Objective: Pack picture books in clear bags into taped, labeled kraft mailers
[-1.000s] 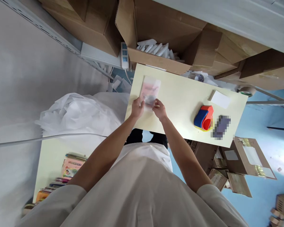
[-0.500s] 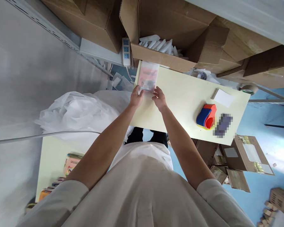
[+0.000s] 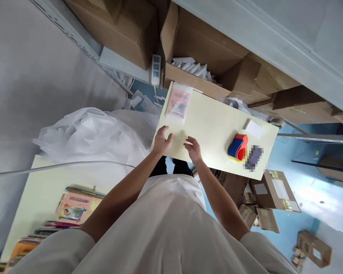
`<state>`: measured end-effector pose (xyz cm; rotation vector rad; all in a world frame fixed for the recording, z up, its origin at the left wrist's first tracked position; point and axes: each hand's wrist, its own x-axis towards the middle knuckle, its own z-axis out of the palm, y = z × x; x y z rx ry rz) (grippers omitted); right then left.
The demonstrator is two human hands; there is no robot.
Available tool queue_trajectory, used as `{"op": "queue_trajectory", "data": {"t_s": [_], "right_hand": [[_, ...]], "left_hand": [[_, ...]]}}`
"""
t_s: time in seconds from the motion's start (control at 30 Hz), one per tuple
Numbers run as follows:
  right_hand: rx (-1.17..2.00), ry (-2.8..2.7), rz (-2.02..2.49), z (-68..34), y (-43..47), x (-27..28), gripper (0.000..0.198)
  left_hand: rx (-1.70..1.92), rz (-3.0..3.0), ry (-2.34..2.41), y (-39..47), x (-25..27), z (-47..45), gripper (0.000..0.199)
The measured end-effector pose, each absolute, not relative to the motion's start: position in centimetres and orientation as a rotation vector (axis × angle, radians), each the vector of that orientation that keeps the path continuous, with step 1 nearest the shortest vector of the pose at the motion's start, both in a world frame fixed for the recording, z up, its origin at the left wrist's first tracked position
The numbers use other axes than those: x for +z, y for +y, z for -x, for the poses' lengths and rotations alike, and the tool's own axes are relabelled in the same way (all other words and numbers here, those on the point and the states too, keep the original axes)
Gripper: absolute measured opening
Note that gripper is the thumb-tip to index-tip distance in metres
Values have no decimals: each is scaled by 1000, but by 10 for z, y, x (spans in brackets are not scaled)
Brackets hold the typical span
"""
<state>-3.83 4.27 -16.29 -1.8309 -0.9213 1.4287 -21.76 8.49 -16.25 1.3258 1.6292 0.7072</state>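
Note:
A pink book in a translucent white bag (image 3: 178, 103) lies at the far left end of the pale yellow table (image 3: 207, 118). My left hand (image 3: 161, 140) is over the table's near left part, its fingers apart and nothing in it. To its right, my right hand (image 3: 193, 148) is also empty, with fingers spread and pointing left. Both hands are nearer to me than the bagged book and apart from it.
An open cardboard box (image 3: 200, 82) with white packets stands behind the table. At right are a red and blue tape dispenser (image 3: 238, 147), a white card stack (image 3: 253, 128) and a blurred dark object (image 3: 254, 158). White sheeting (image 3: 94, 133) and pink books (image 3: 76, 205) are at left.
Both hands have come off the bagged book and drawn back toward me. The book stays on the table, and the view has shifted, showing more of the books at left.

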Motion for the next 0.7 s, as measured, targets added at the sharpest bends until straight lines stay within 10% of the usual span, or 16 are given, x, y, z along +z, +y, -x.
{"op": "queue_trajectory", "data": {"t_s": [0.7], "right_hand": [[1667,-1634,1583,-9,19,-123,26]], "left_hand": [[1088,-681,1860,-73,-92,209,41]]}}
